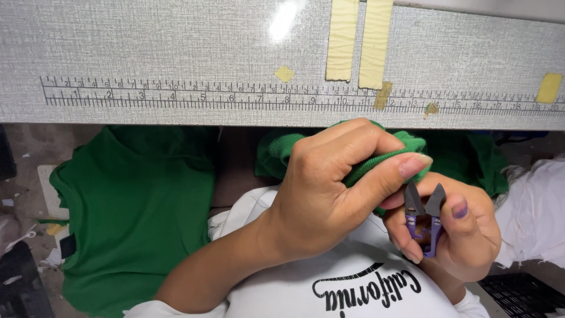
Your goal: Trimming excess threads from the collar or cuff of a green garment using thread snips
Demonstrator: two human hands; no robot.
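Note:
My left hand (pixel 329 188) is closed around a bunched piece of green knit fabric (pixel 406 144), thumb pressing its edge. Just to the right, my right hand (pixel 465 235) grips small purple thread snips (pixel 425 218) with dark blades that point up and stand slightly apart, right beside the fabric edge under my left thumb. Both hands hover over my lap, in front of the grey table edge.
A grey textured table (pixel 176 47) with a printed ruler scale (pixel 235 94) and yellow tape strips (pixel 359 41) spans the top. A green garment (pixel 135 206) lies on the floor at left. White cloth (pixel 535 206) sits at right.

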